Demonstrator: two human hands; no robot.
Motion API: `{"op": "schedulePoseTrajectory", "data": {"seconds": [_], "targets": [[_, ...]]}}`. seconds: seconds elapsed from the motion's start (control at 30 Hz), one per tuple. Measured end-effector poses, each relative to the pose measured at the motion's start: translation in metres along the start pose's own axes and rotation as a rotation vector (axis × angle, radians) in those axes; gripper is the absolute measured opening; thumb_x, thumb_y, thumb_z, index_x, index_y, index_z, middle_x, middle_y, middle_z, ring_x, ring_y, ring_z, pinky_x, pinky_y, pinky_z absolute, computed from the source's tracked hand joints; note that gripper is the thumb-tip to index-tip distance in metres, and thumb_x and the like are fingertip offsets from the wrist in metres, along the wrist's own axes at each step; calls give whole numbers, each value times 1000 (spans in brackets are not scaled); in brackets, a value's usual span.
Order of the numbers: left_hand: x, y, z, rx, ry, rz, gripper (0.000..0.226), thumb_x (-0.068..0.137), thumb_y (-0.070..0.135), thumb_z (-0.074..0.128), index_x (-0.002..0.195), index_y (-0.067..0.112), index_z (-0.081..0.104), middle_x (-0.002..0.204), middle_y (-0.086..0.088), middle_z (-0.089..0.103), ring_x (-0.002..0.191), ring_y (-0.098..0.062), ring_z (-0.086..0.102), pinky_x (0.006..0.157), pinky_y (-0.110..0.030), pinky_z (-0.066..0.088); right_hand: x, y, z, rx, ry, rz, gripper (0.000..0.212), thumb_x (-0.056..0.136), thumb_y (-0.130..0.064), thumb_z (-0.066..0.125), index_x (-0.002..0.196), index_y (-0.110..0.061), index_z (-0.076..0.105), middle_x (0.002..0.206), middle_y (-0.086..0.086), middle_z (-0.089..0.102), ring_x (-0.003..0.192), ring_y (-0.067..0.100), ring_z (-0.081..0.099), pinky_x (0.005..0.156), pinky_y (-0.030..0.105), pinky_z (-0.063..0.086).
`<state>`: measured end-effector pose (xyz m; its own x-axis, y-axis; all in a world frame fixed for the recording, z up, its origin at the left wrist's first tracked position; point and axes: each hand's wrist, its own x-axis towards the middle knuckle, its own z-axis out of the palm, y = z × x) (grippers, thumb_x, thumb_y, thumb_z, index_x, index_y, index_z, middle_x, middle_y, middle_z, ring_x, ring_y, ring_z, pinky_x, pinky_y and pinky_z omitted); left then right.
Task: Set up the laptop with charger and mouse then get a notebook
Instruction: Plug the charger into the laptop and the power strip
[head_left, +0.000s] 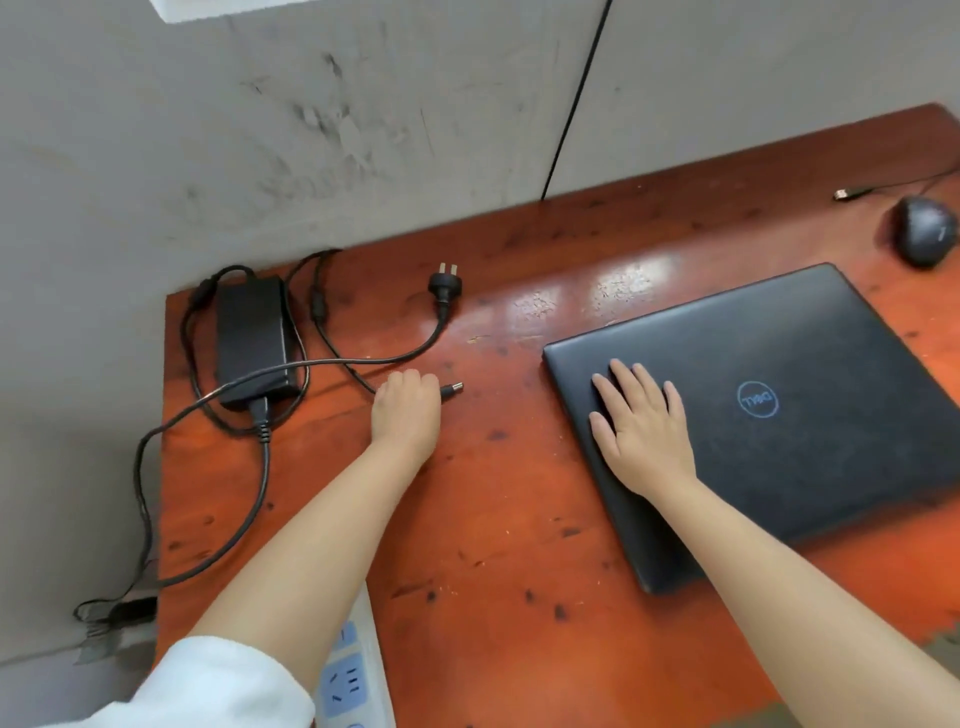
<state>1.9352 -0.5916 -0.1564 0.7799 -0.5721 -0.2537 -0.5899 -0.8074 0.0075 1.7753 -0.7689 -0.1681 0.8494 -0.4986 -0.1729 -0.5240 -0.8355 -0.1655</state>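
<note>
Black charger plug (451, 388) held in left hand (406, 413); right hand (640, 427) flat on laptop (769, 410).

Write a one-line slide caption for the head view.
Left hand grips the charger's barrel plug; right hand rests flat on the closed laptop.

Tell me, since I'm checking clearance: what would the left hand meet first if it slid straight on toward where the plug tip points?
The left hand, holding the barrel plug, would probably meet the laptop edge first; bare desk lies between.
</note>
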Motion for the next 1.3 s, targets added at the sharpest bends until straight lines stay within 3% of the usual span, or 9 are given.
{"op": "schedulePoseTrajectory", "data": {"seconds": [0.13, 0.27, 0.4, 0.53, 0.9, 1.3], "targets": [[-4, 17, -3, -145, 34, 259, 24, 94, 13, 42, 111, 0, 55, 112, -20, 56, 104, -33, 48, 83, -43, 40, -1, 1, 1, 15, 8, 0, 48, 95, -35, 33, 140, -19, 34, 154, 4, 25, 144, 23, 16, 117, 46, 10], [9, 53, -14, -228, 97, 331, 20, 91, 4, 44, 103, -4, 58, 105, -24, 56, 100, -34, 50, 78, -44, 39, -1, -1, -3, 37, 13, 10, 57, 86, -36, 28, 138, -16, 40, 152, 7, 32, 142, 25, 22, 116, 49, 14], [17, 63, -3, -158, 34, 271, 20, 91, 4, 42, 104, -1, 56, 110, -20, 55, 103, -29, 49, 81, -40, 40, -1, -2, -3, 39, 26, 14, 56, 87, -37, 28, 135, -15, 43, 150, 8, 35, 141, 27, 25, 115, 50, 16], [18, 66, 2, -208, 45, 187, 22, 92, 6, 42, 105, -3, 57, 111, -21, 55, 104, -32, 49, 83, -40, 39, -1, -3, -4, 35, 26, 9, 69, 81, -44, 13, 134, -14, 46, 148, 10, 38, 139, 29, 29, 113, 52, 19], [21, 76, 2, -301, 48, 150, 25, 94, 13, 42, 105, -3, 58, 110, -21, 55, 104, -31, 48, 86, -39, 37, -2, -5, -8, 46, 28, 9, 65, 82, -40, 19, 129, -10, 52, 142, 14, 46, 134, 34, 38, 109, 56, 27], [29, 67, -1, -324, -2, 299, 24, 95, 14, 44, 98, -5, 59, 102, -23, 54, 102, -31, 47, 83, -41, 38, -1, -8, -9, 6, 63, 0, 56, 82, -35, 29, 120, -8, 60, 131, 17, 58, 122, 38, 51, 98, 59, 39]]}}
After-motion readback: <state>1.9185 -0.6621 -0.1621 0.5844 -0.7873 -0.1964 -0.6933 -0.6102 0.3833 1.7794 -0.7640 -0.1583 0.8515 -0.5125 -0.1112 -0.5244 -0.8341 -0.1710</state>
